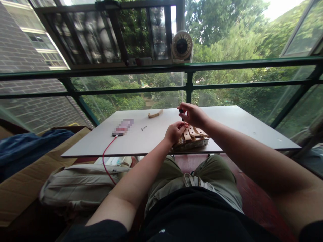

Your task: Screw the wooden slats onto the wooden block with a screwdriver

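My right hand (193,114) grips the dark handle of a screwdriver (181,111), held upright with its shaft pointing down. Close below, my left hand (174,131) has its fingers pinched together around the lower end of the shaft; what they hold there is too small to make out. Both hands are over a low basket-like base (193,144) at the table's front edge. Several light wooden pieces with dark holes (187,135) lie across its top. My left hand hides part of its left side.
On the white table (136,143) lie a curved wooden hook (155,114), a couple of small dark screws (144,128) and a blurred phone (122,128) with a red cable (104,153). A green railing and a round fan (182,46) stand behind. A bag (80,185) sits below left.
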The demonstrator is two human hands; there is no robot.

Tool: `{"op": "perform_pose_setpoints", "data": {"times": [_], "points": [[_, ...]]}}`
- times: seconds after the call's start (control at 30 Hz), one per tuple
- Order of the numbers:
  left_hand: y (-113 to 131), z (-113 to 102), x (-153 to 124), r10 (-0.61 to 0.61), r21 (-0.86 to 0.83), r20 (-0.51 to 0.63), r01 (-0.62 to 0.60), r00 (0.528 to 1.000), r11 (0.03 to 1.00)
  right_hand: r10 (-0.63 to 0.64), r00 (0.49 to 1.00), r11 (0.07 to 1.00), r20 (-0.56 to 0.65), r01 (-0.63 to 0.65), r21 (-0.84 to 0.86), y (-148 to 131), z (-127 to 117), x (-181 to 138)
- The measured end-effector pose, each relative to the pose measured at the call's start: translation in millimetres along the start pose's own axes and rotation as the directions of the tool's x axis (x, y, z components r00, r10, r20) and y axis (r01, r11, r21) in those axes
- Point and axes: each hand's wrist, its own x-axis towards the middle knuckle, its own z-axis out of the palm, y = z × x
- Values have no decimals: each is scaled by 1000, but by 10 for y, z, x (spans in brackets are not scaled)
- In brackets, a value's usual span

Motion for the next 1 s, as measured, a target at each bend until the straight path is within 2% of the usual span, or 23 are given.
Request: {"op": "perform_pose_setpoints", "data": {"times": [0.37, 0.53, 0.8, 1.0], "points": [[-7, 1, -10, -20, -23, 19, 21, 1000, 1000, 24, 999, 999, -39, -25, -37, 4, -28, -47], [-2, -9, 14, -33, -37, 23, 34, 999, 999, 44, 999, 998, -3, -45, -36, -4, -82, -91], [-13, 5, 25, -29, -76, 21, 30, 999, 997, 36, 996, 997, 86, -42, 69, 54, -114, -99], [-44, 21, 29, -28, -89, 22, 30, 999, 996, 76, 994, 989, 75, -84, 119, 78, -84, -94]]}}
